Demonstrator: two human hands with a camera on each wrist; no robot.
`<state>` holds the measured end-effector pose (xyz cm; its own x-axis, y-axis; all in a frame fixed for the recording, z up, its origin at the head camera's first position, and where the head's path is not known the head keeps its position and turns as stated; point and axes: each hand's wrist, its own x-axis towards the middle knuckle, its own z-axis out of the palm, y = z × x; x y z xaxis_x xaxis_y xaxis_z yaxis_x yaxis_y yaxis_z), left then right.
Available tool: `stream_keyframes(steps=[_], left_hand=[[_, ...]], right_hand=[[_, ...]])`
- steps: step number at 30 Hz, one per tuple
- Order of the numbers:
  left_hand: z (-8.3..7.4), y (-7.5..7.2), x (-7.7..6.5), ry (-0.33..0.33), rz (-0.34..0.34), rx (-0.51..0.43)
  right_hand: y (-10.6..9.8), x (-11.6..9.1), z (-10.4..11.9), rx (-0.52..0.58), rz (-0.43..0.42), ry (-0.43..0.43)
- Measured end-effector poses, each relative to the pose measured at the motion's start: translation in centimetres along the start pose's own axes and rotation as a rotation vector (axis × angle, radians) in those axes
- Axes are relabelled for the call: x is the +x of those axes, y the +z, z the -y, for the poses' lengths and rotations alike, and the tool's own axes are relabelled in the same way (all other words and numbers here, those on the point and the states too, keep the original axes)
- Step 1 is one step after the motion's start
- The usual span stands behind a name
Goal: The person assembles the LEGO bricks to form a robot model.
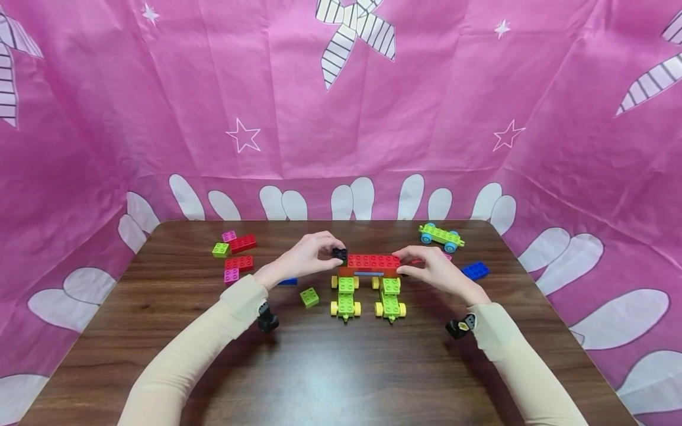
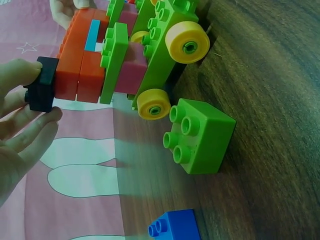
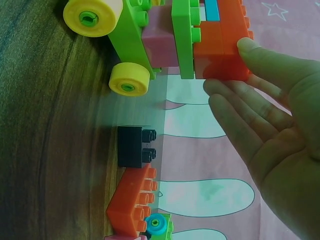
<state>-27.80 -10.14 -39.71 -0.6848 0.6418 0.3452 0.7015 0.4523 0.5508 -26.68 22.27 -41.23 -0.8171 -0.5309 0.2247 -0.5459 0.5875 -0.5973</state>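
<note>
Two lime-green wheeled bases (image 1: 346,305) with yellow wheels stand side by side on the table. Pink bricks (image 2: 134,67) and green plates (image 2: 114,65) rise from them, carrying a two-layer row of red bricks (image 1: 373,261) that bridges both. A blue strip (image 2: 93,35) shows in the lower red layer. My left hand (image 1: 311,254) pinches a black brick (image 2: 42,85) between thumb and fingers, right against the row's left end. At the opposite end, my right hand (image 1: 437,269) grips the red row, thumb at its upper edge and fingers behind it.
A loose green brick (image 1: 309,297) and a partly covered blue brick (image 1: 288,281) lie left of the build. Red, pink and green bricks (image 1: 238,263) are grouped farther left. Rightward are another blue brick (image 1: 475,270), a blue-wheeled green base (image 1: 441,235) and a loose black brick (image 3: 131,146).
</note>
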Motion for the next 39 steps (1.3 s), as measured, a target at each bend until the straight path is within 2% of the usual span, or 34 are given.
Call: stream_keyframes(steps=[9,17,33,39], left_hand=[[-0.1,0.1,0.0,-0.006,-0.005,0.031],[0.0,0.4,-0.4,-0.009,-0.028,0.054],[0.6,0.2,-0.5,-0.013,-0.064,0.027],[0.8,-0.1,-0.4,-0.039,-0.081,0.014]], right_hand=[[-0.1,-0.1,-0.5,-0.022,0.001,-0.029],[-0.3,-0.1,-0.4,-0.015,0.018,-0.022],[-0.2,0.5,-0.5,-0.041,0.021,-0.024],[-0.3,1.1,-0.6,-0.062,0.022,-0.048]])
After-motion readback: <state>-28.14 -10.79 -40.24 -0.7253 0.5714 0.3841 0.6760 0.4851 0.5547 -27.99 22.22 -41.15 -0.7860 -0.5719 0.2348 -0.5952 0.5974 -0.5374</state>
